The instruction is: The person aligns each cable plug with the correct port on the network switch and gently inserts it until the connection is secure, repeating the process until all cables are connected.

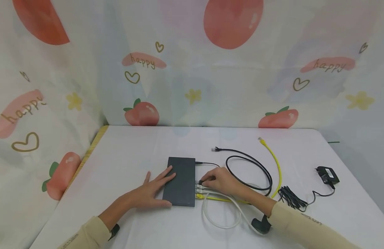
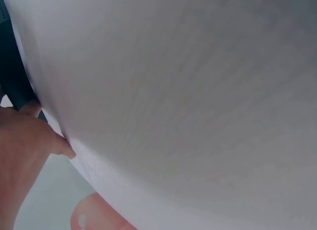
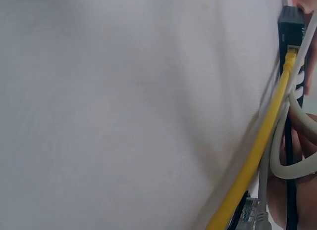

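A flat dark grey network switch (image 1: 179,181) lies on the white table. My left hand (image 1: 146,194) rests on its left side with fingers spread; the left wrist view catches that hand at its left edge. At the switch's right side, my right hand (image 1: 224,180) pinches the black plug (image 1: 200,182) of a network cable against the ports. Whether the plug is fully seated cannot be seen. Beside it, a white network cable (image 1: 222,226) and a yellow network cable (image 3: 270,121) run from the ports. A thin black power lead (image 1: 206,163) enters higher up.
A coiled black cable (image 1: 232,157) lies beyond my right hand, its free plug pointing left. The yellow cable's other end (image 1: 261,140) lies farther back. On the right are a bundled cord (image 1: 293,199) and a black power adapter (image 1: 328,175). A patterned curtain (image 1: 192,69) hangs behind the table.
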`<act>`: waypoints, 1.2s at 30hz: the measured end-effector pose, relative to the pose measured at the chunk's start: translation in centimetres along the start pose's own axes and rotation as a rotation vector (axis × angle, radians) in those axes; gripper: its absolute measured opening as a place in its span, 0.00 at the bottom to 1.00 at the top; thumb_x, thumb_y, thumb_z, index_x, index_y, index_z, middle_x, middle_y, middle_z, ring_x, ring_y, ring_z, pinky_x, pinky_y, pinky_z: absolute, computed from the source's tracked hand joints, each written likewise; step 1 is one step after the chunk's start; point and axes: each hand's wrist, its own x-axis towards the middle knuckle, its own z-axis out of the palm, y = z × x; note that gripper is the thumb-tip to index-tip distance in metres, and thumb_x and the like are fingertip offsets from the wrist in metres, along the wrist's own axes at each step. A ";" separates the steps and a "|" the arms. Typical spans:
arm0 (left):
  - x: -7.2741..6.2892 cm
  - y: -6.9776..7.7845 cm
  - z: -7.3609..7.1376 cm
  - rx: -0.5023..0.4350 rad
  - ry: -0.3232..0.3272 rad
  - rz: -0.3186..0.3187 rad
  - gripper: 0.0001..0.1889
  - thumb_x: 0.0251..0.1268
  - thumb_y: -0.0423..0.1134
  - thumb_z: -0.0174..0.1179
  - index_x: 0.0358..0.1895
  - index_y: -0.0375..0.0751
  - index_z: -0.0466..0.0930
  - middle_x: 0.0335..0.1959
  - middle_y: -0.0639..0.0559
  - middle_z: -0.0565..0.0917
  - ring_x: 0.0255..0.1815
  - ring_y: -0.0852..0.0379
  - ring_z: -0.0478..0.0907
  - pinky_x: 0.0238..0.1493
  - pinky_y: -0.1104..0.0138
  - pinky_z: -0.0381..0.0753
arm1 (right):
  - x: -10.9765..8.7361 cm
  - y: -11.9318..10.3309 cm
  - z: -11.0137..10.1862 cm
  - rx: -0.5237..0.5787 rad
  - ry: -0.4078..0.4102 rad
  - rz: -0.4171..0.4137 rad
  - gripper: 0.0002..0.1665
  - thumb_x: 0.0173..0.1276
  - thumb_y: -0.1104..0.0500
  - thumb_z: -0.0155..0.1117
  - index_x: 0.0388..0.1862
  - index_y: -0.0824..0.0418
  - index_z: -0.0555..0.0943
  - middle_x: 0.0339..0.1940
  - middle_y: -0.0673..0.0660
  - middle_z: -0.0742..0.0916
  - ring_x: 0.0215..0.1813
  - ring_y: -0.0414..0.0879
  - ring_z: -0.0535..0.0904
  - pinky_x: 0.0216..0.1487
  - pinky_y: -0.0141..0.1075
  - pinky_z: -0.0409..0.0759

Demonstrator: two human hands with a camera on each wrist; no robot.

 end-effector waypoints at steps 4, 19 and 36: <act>0.0 0.0 -0.1 -0.003 0.003 0.008 0.47 0.57 0.65 0.58 0.76 0.54 0.46 0.76 0.57 0.35 0.74 0.57 0.41 0.63 0.40 0.21 | 0.2 -0.1 -0.1 0.097 -0.013 0.121 0.06 0.62 0.58 0.67 0.38 0.53 0.87 0.37 0.46 0.87 0.40 0.38 0.81 0.38 0.33 0.79; 0.2 0.5 0.1 0.039 0.012 0.007 0.47 0.56 0.67 0.56 0.76 0.54 0.46 0.76 0.57 0.36 0.74 0.56 0.44 0.63 0.39 0.23 | 0.3 0.2 0.3 0.058 0.034 0.038 0.06 0.61 0.58 0.69 0.37 0.53 0.88 0.36 0.44 0.87 0.43 0.37 0.81 0.42 0.31 0.78; 0.3 -0.1 0.5 0.079 0.019 0.014 0.47 0.57 0.67 0.55 0.76 0.54 0.45 0.76 0.58 0.35 0.73 0.53 0.49 0.63 0.38 0.24 | 1.0 -0.8 0.4 0.032 0.011 0.015 0.05 0.61 0.61 0.68 0.35 0.57 0.87 0.34 0.45 0.87 0.39 0.37 0.80 0.41 0.31 0.78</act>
